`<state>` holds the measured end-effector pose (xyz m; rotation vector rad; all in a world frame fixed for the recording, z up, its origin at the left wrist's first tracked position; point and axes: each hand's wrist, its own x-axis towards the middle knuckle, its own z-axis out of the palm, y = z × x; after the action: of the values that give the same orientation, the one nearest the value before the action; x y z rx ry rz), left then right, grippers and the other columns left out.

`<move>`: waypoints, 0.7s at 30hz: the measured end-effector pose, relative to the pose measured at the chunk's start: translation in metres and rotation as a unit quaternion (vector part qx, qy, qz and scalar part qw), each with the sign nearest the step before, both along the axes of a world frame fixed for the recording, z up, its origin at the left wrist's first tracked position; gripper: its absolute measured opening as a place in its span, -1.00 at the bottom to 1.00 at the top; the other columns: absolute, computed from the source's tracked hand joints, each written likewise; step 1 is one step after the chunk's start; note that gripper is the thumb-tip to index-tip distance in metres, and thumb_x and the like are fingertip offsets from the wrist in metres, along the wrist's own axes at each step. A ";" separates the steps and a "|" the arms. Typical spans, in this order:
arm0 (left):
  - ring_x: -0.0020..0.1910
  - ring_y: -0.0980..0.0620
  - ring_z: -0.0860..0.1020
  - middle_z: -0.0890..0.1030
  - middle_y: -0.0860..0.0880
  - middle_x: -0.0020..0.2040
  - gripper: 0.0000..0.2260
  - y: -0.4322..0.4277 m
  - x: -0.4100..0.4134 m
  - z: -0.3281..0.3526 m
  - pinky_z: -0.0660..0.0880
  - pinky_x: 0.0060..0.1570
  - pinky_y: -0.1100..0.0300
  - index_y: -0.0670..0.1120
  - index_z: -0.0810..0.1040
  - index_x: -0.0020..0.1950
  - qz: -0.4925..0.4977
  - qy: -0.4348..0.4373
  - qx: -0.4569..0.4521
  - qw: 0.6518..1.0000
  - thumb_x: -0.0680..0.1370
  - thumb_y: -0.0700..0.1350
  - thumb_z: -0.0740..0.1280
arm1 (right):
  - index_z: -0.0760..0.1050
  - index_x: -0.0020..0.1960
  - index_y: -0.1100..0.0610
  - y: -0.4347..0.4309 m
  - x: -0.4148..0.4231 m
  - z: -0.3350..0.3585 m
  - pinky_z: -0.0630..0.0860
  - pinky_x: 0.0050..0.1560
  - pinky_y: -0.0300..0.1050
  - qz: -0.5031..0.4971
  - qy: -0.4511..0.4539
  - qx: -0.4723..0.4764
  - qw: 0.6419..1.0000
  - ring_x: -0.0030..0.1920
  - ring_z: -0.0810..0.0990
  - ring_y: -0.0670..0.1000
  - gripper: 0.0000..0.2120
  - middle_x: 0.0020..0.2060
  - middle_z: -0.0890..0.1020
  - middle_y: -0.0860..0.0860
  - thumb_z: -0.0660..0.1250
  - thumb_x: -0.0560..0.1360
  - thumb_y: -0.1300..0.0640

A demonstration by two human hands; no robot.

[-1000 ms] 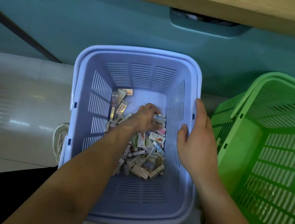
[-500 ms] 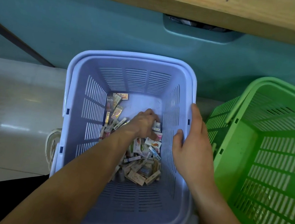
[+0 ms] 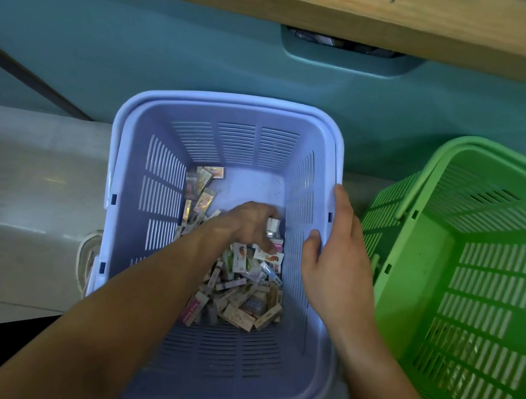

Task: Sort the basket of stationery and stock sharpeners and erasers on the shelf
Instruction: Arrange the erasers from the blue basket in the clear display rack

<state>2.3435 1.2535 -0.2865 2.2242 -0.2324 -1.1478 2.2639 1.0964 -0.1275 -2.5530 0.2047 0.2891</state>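
Observation:
A lilac plastic basket point(image 3: 130, 204) stands on the floor in front of me. On its bottom lies a heap of small stationery packets point(image 3: 237, 298), with a few more packets point(image 3: 203, 182) near the far left corner. My left hand point(image 3: 247, 222) reaches deep inside, fingers curled round several small white packets point(image 3: 272, 225) at the right wall. My right hand point(image 3: 335, 260) grips the basket's right rim, thumb inside and fingers outside.
An empty green basket point(image 3: 474, 289) leans tilted at the right, touching the lilac one. A teal cabinet front point(image 3: 173, 51) with a recessed handle point(image 3: 347, 53) rises behind, under a wooden shelf edge point(image 3: 310, 4). Pale floor point(image 3: 27, 189) lies to the left.
The camera has tilted up a little, so the baskets sit lower in view. My left hand has stayed at the right wall, closing on the white packets. The right hand keeps its grip.

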 end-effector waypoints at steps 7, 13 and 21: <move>-0.09 0.04 0.58 0.61 0.06 -0.07 -0.61 0.012 -0.008 0.022 0.51 -0.10 0.21 -0.01 0.57 0.08 0.144 -0.018 0.002 0.989 0.35 -0.04 0.63 | -0.02 0.63 -0.02 -0.002 0.000 0.000 0.48 -0.07 -0.03 0.007 -0.010 0.006 1.000 0.07 0.59 0.21 -0.36 0.39 0.40 0.13 0.20 0.64 0.11; -0.23 0.00 0.63 0.67 0.02 -0.25 -0.67 0.034 -0.023 0.076 0.62 -0.19 0.10 -0.07 0.58 -0.12 0.294 -0.009 -0.091 0.951 0.30 -0.07 0.67 | 0.03 0.63 0.00 -0.003 0.002 0.002 0.55 0.06 0.12 0.001 0.009 0.034 0.999 0.15 0.56 0.28 -0.34 0.42 0.37 0.16 0.23 0.61 0.14; -0.38 0.12 0.54 0.58 0.05 -0.37 -0.85 0.035 -0.042 0.234 0.52 -0.33 0.16 -0.07 0.60 -0.16 0.284 -0.033 -0.197 0.938 0.45 -0.12 0.56 | 0.49 0.38 0.00 -0.002 -0.001 0.065 0.51 0.18 -0.09 0.022 0.013 0.183 0.983 0.14 0.58 -0.06 -0.67 0.22 0.54 -0.01 0.31 0.62 0.02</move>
<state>2.3012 1.2890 -0.0520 1.7978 0.1434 -0.6437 2.2632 1.0946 -0.0624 -2.1914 0.0929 0.3435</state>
